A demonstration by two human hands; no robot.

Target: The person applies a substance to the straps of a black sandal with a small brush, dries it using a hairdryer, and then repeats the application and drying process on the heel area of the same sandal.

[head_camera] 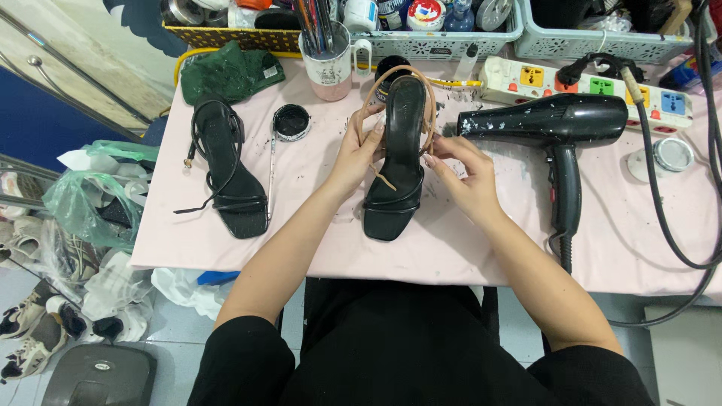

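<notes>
The person wears a black garment with short black sleeves ending above the elbows; both forearms and both hands are bare, without gloves.

Bright, even overhead light, soft shadows, sharp focus, slight wide-angle edge distortion.

Shoe repair workshop, sandals (229, 169), hair dryer (556, 131), paint jars (425, 13), worn sneakers (34, 331)

Sandal's sides: partly covered by the left hand (357, 154) and right hand (462, 177) around the black sandal (395, 184).
Baskets (440, 43) behind the sandal: cut off by the top edge.
Tabletop (451, 248): right end cut off beyond the hair dryer (556, 124).
Cord's (677, 248) far end: out of frame.
</notes>
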